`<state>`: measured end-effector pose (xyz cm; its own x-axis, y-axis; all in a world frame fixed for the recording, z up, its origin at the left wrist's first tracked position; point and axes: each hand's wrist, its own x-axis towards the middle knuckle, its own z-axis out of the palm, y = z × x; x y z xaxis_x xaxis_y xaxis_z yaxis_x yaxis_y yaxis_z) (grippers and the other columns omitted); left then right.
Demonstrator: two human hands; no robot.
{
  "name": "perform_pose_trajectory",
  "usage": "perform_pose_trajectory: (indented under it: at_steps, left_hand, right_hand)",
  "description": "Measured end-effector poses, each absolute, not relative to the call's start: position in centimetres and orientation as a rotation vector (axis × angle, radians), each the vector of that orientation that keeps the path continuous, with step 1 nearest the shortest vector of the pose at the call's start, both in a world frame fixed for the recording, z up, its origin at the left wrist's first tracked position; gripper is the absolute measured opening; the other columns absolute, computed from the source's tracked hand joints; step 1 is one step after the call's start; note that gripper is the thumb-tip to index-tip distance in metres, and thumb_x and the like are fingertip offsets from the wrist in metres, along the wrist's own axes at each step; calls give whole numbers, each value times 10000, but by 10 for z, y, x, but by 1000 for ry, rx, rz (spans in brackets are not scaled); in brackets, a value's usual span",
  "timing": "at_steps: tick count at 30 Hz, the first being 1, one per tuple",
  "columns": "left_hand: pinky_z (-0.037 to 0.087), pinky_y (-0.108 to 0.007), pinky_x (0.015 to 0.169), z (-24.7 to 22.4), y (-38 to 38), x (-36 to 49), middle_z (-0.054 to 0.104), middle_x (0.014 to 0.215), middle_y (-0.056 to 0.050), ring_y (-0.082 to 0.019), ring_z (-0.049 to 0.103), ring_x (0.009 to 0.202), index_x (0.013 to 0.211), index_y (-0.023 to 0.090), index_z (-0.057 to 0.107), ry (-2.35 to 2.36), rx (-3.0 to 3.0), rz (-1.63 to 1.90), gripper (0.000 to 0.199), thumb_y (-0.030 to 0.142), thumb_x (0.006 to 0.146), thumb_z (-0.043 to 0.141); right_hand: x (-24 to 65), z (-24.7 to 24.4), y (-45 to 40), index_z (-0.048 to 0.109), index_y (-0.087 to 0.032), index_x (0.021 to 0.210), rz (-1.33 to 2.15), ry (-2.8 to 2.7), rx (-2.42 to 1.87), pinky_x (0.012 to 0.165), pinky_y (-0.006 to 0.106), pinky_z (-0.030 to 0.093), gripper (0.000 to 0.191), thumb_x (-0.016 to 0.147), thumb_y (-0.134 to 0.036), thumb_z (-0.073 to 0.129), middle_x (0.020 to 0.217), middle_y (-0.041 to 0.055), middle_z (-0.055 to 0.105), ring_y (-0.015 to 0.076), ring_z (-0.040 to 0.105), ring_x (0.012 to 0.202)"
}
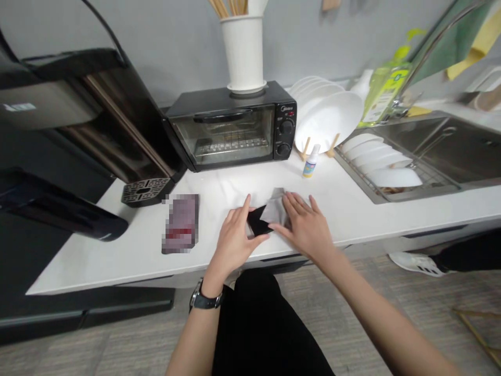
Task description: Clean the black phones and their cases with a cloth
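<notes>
A flat, dark object with straight edges, perhaps a phone or tablet, lies on the white counter between my hands. My left hand frames its left end, index finger near the far corner and thumb along the near edge, holding it in place. A thin grey cloth covers its right part. Over the cloth's right side is my right hand, fingers pressed flat on it and thumb stretched left across the near edge. What lies beneath the right palm is hidden. Behind that hand stands a small white spray bottle with a blue-yellow label.
A pixelated, phone-shaped item lies left on the counter. Behind are a toaster oven, a utensil pot and racked white plates. A dark machine stands left, a sink right. Another person's shoe shows below.
</notes>
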<state>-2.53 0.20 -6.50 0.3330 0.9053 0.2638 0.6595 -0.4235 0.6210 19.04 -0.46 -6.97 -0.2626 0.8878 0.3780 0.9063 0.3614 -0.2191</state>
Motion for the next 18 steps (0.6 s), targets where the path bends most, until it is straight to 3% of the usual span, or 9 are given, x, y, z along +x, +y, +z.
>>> perform_pose_trajectory:
  at_steps: [4, 9, 14, 18]
  left_hand:
    - [460, -495, 1107, -68, 3, -31, 572, 1472, -147, -329, 531, 1282, 1691, 231, 136, 1417, 2228, 784, 1018, 276, 873, 740]
    - [433, -511, 1138, -65, 2, -28, 621, 1405, -98, -323, 535, 1278, 1689, 283, 119, 1430, 2212, 779, 1098, 335, 844, 819]
    - [423, -519, 1147, -65, 2, -27, 617, 1417, -97, -327, 526, 1288, 1679, 303, 165, 1421, 2182, 831, 1051, 381, 857, 815]
    - [455, -518, 1111, -68, 4, -30, 615, 1379, -130, -333, 535, 1252, 1686, 254, 171, 1452, 2195, 815, 992, 253, 869, 734]
  right_hand:
    - [145, -70, -13, 481, -23, 1543, 102, -2323, -1309, 1291, 552, 275, 893, 1006, -733, 414, 1585, 239, 488, 331, 452, 1515]
    - [201, -69, -28, 449, -146, 1585, 47, -2354, -1345, 1268, 606, 300, 787, 1040, -705, 346, 1623, 148, 469, 303, 485, 1495]
    - [196, -71, -8, 500, -46, 1539, -73, -2165, -1569, 1247, 657, 297, 862, 1010, -722, 417, 1580, 237, 497, 407, 451, 1502]
    - [149, -71, -21, 470, -65, 1561, 149, -2332, -1227, 1284, 564, 302, 880, 988, -732, 467, 1598, 211, 486, 326, 445, 1520]
